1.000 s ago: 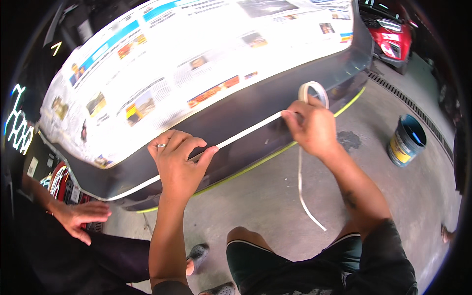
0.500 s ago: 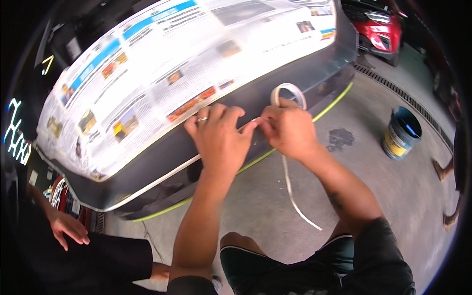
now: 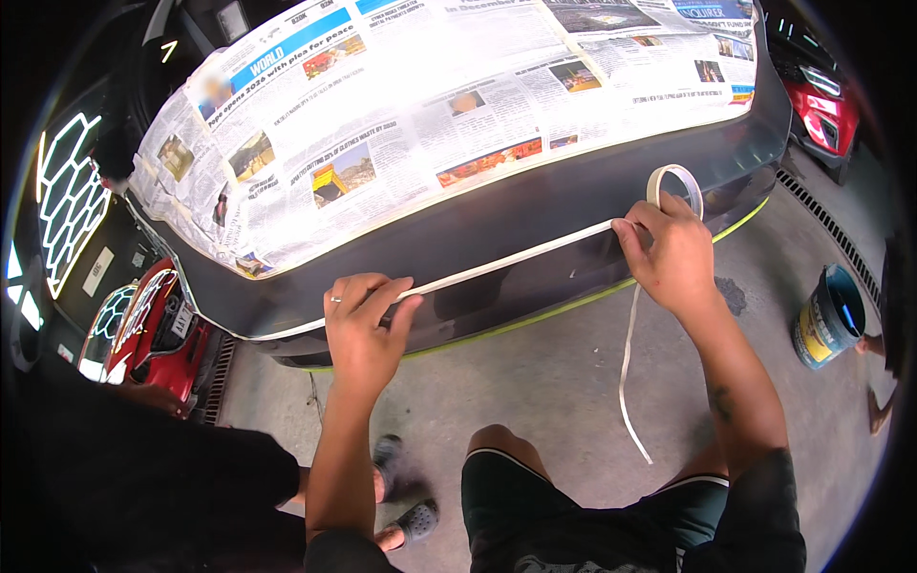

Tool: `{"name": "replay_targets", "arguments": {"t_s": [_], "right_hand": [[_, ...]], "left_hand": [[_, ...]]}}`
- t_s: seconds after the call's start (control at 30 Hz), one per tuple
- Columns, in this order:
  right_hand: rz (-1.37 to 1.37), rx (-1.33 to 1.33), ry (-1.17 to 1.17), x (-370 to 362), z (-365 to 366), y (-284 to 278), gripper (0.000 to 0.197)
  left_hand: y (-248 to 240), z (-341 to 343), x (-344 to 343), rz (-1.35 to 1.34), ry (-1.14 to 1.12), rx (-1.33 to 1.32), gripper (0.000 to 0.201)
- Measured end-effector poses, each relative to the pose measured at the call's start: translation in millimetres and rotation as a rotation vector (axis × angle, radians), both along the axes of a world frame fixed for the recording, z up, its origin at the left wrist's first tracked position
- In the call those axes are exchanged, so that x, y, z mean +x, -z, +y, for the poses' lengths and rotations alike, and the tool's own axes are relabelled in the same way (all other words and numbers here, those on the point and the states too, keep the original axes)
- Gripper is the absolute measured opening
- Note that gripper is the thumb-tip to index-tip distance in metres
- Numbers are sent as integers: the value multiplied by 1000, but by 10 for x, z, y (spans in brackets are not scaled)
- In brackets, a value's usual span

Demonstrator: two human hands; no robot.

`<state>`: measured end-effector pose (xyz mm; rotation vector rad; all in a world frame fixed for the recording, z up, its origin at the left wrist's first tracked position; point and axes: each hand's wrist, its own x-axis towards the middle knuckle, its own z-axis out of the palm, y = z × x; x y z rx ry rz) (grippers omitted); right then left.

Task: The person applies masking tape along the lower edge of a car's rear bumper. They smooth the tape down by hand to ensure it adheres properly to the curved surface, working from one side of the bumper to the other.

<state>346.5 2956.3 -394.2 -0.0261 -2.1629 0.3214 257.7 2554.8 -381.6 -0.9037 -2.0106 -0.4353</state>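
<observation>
A narrow pale strip of masking tape (image 3: 516,258) runs taut between my hands across a dark car bumper (image 3: 478,224). My left hand (image 3: 363,329), with a ring on one finger, has curled fingers on the strip's left part, the tape passing between thumb and forefinger. Farther right, my right hand (image 3: 673,253) grips the tape, its thumb at the strip. The tape roll (image 3: 700,196) stands up behind the fingers. Below this hand a loose narrow strip (image 3: 624,382) dangles toward the floor. Left of my left hand, pale tape continues along the bumper.
Newspaper sheets (image 3: 411,124) cover the panel above. A yellow-green line (image 3: 458,341) follows the bumper's lower edge. A blue bucket (image 3: 828,320) stands right, near a floor drain (image 3: 826,224). At left is a person in black (image 3: 181,477) wearing grey clogs (image 3: 415,520). Red cars (image 3: 158,344) stand beyond.
My hands have moved apart, the left one leftward and down, the right one rightward. A long taut length of tape now spans between them. The view has shifted left.
</observation>
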Motion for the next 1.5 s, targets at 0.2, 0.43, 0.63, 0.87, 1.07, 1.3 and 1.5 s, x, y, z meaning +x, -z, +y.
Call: {"name": "replay_targets", "arguments": {"t_s": [0.2, 0.43, 0.63, 0.87, 1.07, 1.3, 1.5], "right_hand": [[108, 141, 136, 144, 33, -169, 38], [98, 394, -221, 39, -578, -106, 42], [368, 404, -335, -670, -1260, 252, 37], [440, 507, -258, -489, -941, 411, 40], [384, 584, -252, -431, -887, 437, 47], [182, 343, -60, -72, -446, 417, 64], [132, 492, -9, -177, -349, 595, 63]], "left_hand": [[34, -3, 32, 0, 25, 51, 22], [164, 183, -37, 152, 139, 73, 24], [402, -378, -218, 211, -5, 17, 17], [569, 613, -72, 234, 24, -128, 46], [641, 743, 49, 263, 7, -145, 58], [755, 753, 66, 279, -1, -159, 59], [787, 592, 76, 338, -46, -192, 62]]}}
